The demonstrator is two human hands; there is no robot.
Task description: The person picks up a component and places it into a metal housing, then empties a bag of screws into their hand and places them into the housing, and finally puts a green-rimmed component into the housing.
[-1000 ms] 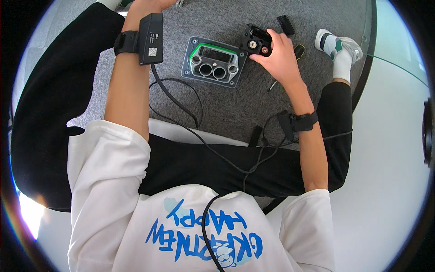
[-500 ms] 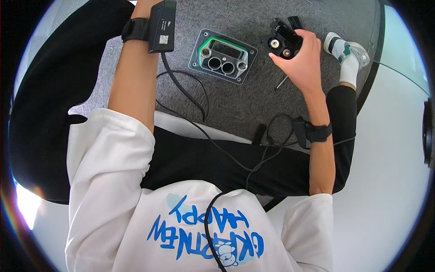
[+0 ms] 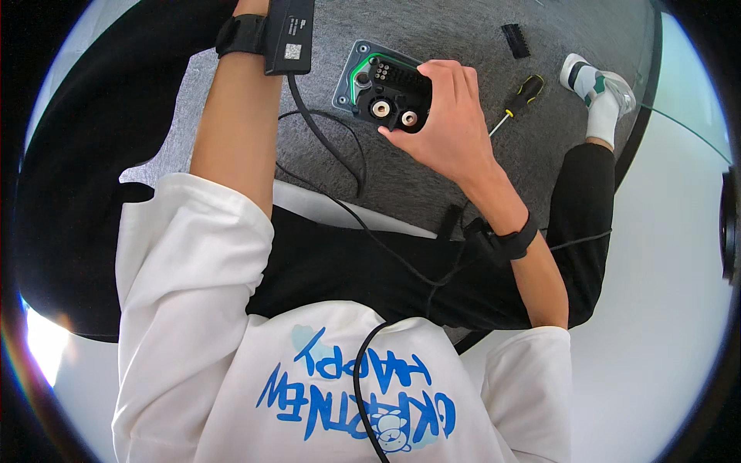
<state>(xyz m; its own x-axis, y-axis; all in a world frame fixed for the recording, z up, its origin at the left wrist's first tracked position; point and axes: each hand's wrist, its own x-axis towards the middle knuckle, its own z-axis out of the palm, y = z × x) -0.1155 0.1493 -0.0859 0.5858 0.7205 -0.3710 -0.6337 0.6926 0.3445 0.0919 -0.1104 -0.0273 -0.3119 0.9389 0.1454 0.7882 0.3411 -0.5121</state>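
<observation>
**Black part held over a grey plate on the carpet**

A grey carpet [image 3: 432, 162] covers the floor in front of the seated person, whose legs in black trousers [image 3: 363, 262] stretch across it, a white sock [image 3: 598, 96] showing at the upper right. The person wears a white shirt [image 3: 231, 347] with blue lettering.

The right hand [image 3: 448, 123] reaches forward, and its fingers [image 3: 444, 73] are closed around a black part [image 3: 397, 96] with two round silver fittings on its face. The part sits right over a grey plate [image 3: 351, 77] with a green seal, which lies flat on the carpet; whether the two touch cannot be told.

The left hand is out of view past the top edge, so its fingers cannot be judged; only the forearm shows, with a black box [image 3: 289, 35] strapped at the wrist. Thin black cables [image 3: 340, 201] run from it across the lap.

A screwdriver [image 3: 517, 100] with a yellow and black handle lies just right of the right hand. A small black block [image 3: 515, 40] lies farther up the carpet.
</observation>
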